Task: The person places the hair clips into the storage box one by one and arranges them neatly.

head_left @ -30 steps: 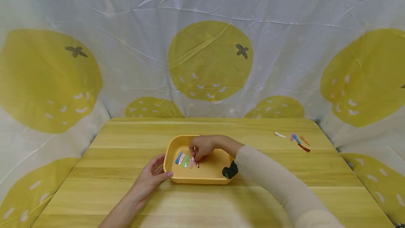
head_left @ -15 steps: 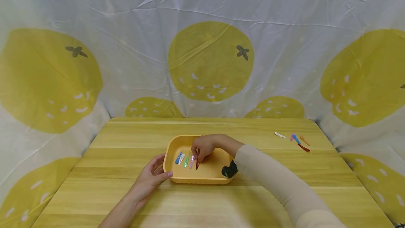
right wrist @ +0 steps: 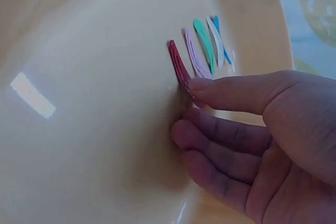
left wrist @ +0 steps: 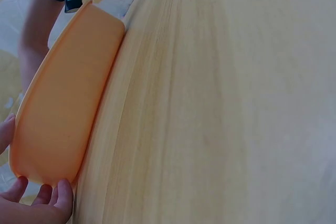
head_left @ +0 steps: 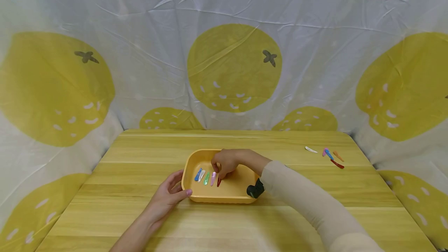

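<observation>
My right hand point(head_left: 226, 161) reaches into a yellow plastic basin point(head_left: 220, 200) and pinches one end of a dark red snap hair clip point(right wrist: 178, 64) between thumb and fingers, low over the basin floor. To the left of that clip lie a pink hair clip point(right wrist: 194, 53), a green one point(right wrist: 205, 40), a white one point(right wrist: 215, 40) and a blue one point(right wrist: 221, 38), side by side in a row. My left hand point(head_left: 170, 191) grips the basin's left end, thumb at the front rim; in the left wrist view its fingertips point(left wrist: 64, 195) press the outer wall.
At the table's back right lie more hair clips: a white one point(head_left: 311, 149), a blue one point(head_left: 329, 154) over a pink one, an orange one point(head_left: 338, 156) and a red one point(head_left: 337, 163). A black wrist camera point(head_left: 255, 189) overlaps the basin's right corner. A lemon-print cloth point(head_left: 234, 69) hangs behind the wooden table point(head_left: 147, 154).
The red clip, first slanted in the right hand, has been turned and moved slightly until it stands nearly parallel to the pink one. My left hand stays on the basin.
</observation>
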Tool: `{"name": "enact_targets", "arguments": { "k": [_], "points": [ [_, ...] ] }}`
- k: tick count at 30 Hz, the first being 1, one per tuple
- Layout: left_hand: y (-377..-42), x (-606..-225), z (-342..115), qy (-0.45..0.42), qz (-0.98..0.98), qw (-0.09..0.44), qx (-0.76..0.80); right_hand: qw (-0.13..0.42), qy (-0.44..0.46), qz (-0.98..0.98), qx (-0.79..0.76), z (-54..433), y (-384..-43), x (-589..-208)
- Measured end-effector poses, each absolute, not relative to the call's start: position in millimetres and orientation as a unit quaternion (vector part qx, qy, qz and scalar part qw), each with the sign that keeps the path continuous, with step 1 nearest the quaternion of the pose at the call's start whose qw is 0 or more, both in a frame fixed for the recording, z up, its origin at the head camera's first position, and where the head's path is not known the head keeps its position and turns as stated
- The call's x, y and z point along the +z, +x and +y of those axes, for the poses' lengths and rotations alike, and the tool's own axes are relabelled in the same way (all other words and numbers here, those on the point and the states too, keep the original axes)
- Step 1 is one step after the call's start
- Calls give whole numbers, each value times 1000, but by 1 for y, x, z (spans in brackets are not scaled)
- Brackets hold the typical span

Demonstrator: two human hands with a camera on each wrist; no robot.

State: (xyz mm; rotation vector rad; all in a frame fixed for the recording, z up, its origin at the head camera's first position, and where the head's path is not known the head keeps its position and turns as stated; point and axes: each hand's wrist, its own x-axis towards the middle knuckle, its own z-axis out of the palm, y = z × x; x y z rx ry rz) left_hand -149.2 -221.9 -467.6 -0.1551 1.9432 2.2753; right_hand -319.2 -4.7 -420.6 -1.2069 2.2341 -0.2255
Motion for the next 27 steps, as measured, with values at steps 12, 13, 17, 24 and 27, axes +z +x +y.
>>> {"name": "enact_targets", "arguments": {
  "k": [12,13,17,24,27],
  "points": [
    [-147,-466,-220,-51,653,71,752,284,-474,830,-76,11,-315,-405],
    [-147,-467,-220,-51,653,72,752,284,-473,830,-76,13,-315,-403],
    [-147,-467,-220,-54,655,72,751,281,-467,835,-75,22,-315,-392],
    [-147,-466,-221,-59,658,69,748,288,-468,828,-112,36,-321,-377],
    [-147,-466,-222,-59,662,67,744,294,-464,825,-134,42,-322,-371]
  ]
}}
